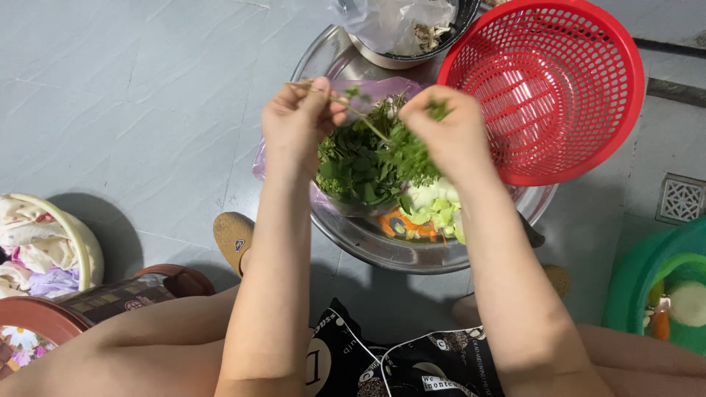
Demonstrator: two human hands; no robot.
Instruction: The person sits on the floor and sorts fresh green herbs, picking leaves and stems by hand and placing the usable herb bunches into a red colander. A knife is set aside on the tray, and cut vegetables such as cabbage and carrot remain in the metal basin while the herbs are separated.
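Here, seen from the head camera, a seated person's bare knees and a dark printed cloth point(382, 360) fill the near edge. The surface is a pale grey tiled floor point(132, 110); faint grout lines cross it, and a small square drain grate point(682, 198) is set into it at the right. At near left stand a round reddish container point(44, 323) and a cream basket of folded cloth point(44, 242); at near right sits a green tub point(647, 283). A tan slipper point(234, 237) lies on the floor just left of the left forearm.

Both forearms reach forward over a wide steel basin point(382, 246) resting on the floor. The basin holds a heap of green herbs point(364, 165) lying on a thin purplish plastic bag point(259, 167), with pale cabbage pieces point(434, 206) and orange slices point(404, 224) at the near side.

The left hand point(298, 125) is clenched, thumb and fingers pinching a thin stalk point(353, 110) that slants down towards the herb heap. The right hand point(448, 132) is curled shut, fingertips pinching a small leafy sprig point(439, 109) above the heap. The hands are near each other, not touching.

Beyond, a red perforated basket point(551, 81) leans tilted on the basin's right rim. Farthest, a steel bowl point(397, 59) with a clear plastic bag point(382, 22) in it stands at the top edge.
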